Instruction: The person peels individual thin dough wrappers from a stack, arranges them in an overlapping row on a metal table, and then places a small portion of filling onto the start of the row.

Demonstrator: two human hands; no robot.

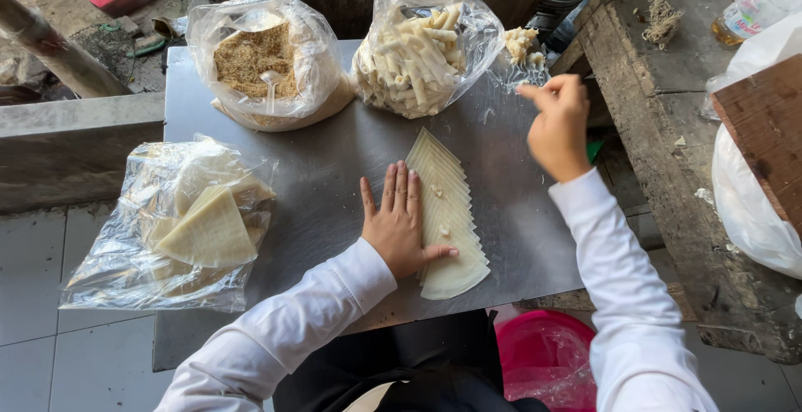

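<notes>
Left hand presses pale, thin wrappers, fanned in 1 overlapping row.

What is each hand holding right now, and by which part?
The left hand grips nothing; it rests flat on the fanned stack of wrappers, at its left edge. The right hand has pinched fingertips, but anything between them is too small to tell.

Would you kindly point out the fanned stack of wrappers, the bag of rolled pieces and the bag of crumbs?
fanned stack of wrappers [455,211], head view, bare middle sheets.
bag of rolled pieces [418,53], head view, the rolls inside.
bag of crumbs [255,57], head view, the brown heap.
</notes>
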